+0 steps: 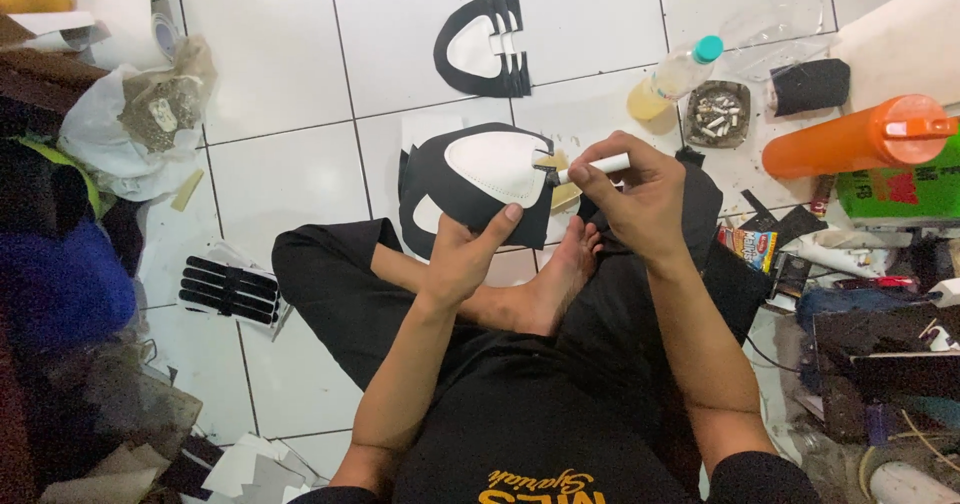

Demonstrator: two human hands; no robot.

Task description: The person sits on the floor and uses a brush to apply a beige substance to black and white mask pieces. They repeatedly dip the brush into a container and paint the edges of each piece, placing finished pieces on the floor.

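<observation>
One head-worn camera looks steeply down from close above the seated person's lap, facing forward over crossed legs onto the white tiled floor (270,74), with clutter along both side edges

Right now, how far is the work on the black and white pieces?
Done, it seems: a stack of black and white pieces lies on the floor. In hand: the left hand holds one black and white piece, and the right hand puts a white brush to its edge. What is left cannot be told.
</observation>
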